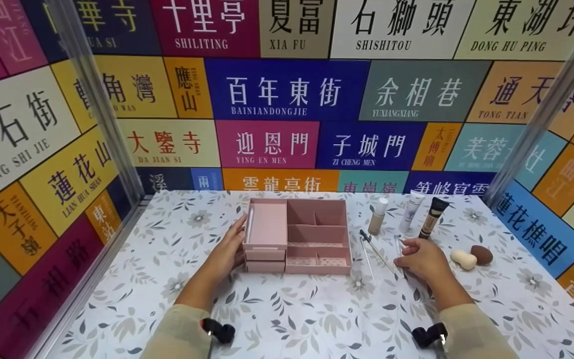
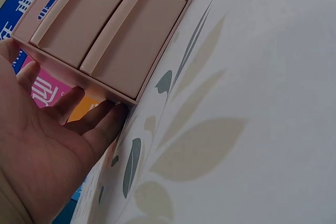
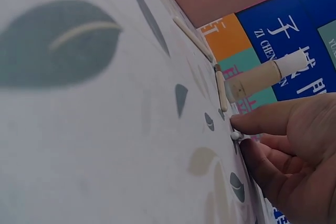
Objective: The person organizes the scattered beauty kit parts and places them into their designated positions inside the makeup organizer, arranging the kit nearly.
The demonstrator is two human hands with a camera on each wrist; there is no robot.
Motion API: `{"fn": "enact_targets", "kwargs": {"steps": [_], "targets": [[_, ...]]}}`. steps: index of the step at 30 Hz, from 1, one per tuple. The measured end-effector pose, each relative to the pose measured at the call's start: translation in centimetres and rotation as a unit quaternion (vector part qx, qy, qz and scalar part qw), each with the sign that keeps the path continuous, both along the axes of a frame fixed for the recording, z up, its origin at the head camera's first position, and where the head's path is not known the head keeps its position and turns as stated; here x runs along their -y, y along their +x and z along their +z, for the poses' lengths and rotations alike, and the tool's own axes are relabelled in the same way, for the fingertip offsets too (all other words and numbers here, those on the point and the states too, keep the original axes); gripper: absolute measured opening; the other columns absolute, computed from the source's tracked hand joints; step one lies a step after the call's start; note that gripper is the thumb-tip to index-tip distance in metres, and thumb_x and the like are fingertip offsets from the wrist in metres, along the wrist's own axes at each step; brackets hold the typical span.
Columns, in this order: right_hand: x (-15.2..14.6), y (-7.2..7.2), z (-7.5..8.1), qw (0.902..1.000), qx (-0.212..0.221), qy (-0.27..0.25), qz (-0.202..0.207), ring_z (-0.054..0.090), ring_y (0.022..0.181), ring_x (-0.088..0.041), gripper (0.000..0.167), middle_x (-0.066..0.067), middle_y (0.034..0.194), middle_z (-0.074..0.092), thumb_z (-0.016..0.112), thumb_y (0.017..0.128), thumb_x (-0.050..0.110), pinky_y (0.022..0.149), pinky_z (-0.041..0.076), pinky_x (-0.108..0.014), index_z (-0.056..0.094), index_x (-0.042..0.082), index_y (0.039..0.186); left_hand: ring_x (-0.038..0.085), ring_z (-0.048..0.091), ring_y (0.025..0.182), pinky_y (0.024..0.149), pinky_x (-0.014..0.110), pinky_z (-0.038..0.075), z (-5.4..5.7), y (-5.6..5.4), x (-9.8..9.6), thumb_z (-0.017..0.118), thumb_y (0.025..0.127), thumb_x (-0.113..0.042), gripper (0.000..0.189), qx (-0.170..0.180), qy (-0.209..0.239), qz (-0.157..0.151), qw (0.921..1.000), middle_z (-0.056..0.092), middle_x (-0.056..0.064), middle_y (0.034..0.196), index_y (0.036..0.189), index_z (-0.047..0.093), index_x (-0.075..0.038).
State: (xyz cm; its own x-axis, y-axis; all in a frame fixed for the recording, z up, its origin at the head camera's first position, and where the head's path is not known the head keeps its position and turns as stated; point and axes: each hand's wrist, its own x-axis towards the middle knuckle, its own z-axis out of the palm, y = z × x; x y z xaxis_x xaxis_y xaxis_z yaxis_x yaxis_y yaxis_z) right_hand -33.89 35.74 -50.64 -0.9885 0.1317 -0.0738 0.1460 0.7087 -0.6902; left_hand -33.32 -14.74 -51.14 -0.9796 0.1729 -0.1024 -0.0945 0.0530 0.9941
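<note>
A pink desktop organizer [image 1: 317, 234] stands on the table, with two small drawers at its front left. My left hand [image 1: 228, 249] rests against its left side, and the left wrist view shows the fingers [image 2: 100, 124] extended along the side wall by the drawer fronts [image 2: 142, 30]. My right hand [image 1: 424, 259] is low over the table, thumb and fingers around a slim stick [image 1: 398, 244]. In the right wrist view its small white end [image 3: 236, 136] shows between the fingertips; the rest is hidden. Two thin makeup brushes [image 1: 379, 253] lie between organizer and right hand.
Behind the right hand stand a foundation bottle [image 1: 376, 217] with a white cap, a white tube [image 1: 410, 212] and a beige tube [image 1: 432, 218] with a black end. Cream [image 1: 464, 259] and brown [image 1: 482, 255] makeup sponges lie to its right. Sign-covered walls [image 1: 287, 89] enclose the table.
</note>
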Motion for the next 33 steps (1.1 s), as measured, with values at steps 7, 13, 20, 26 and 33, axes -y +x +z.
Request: {"fn": "enact_targets", "kwargs": {"steps": [7,13,20,26,33], "targets": [[0.08,0.03,0.25,0.9999,0.009,-0.006,-0.008,0.069,0.112,-0.032,0.069,-0.021,0.128,0.073,0.087,0.083,0.018,0.081,0.054,-0.026,0.061,-0.004,0.143,0.038,0.037,0.161,0.129,0.060,0.036,0.04,-0.01,0.00,0.039,0.114,-0.050,0.051,-0.001,0.001,-0.001,1.0000,0.023,-0.002,0.180,0.164,0.028,-0.057],[0.10,-0.08,0.15,0.9988,0.017,-0.037,-0.027,0.070,0.104,-0.025,0.064,-0.022,0.126,0.074,0.082,0.085,0.013,0.074,0.055,-0.023,0.062,-0.004,0.143,0.036,0.038,0.160,0.130,0.059,0.035,0.02,0.03,-0.03,0.039,0.114,-0.050,0.051,0.004,0.000,0.001,1.0000,0.024,-0.004,0.179,0.164,0.029,-0.057],[-0.03,-0.05,0.45,0.9909,0.052,-0.099,-0.075,0.061,0.117,-0.028,0.064,-0.024,0.147,0.061,0.072,0.089,0.019,0.083,0.052,-0.026,0.059,0.003,0.150,0.036,0.042,0.158,0.130,0.058,0.036,-0.01,0.07,0.04,0.040,0.114,-0.047,0.053,-0.008,0.008,-0.005,0.9999,0.023,0.003,0.180,0.165,0.028,-0.053],[-0.26,-0.11,0.35,0.9791,0.045,-0.175,-0.094,0.065,0.098,-0.015,0.061,-0.018,0.131,0.069,0.068,0.093,0.014,0.078,0.055,-0.023,0.057,-0.001,0.151,0.037,0.042,0.158,0.129,0.058,0.036,-0.02,0.18,0.09,0.041,0.114,-0.047,0.053,-0.011,0.009,-0.004,0.9999,0.023,0.004,0.179,0.166,0.029,-0.052],[0.08,-0.12,1.06,0.9526,0.077,-0.275,-0.104,0.057,0.072,-0.010,0.065,0.008,0.085,0.062,0.065,0.094,0.009,0.065,0.052,-0.026,0.051,0.003,0.156,0.036,0.042,0.158,0.130,0.058,0.036,-0.04,0.14,0.04,0.041,0.114,-0.046,0.052,-0.005,0.014,-0.004,0.9999,0.023,0.003,0.179,0.165,0.029,-0.053]]}}
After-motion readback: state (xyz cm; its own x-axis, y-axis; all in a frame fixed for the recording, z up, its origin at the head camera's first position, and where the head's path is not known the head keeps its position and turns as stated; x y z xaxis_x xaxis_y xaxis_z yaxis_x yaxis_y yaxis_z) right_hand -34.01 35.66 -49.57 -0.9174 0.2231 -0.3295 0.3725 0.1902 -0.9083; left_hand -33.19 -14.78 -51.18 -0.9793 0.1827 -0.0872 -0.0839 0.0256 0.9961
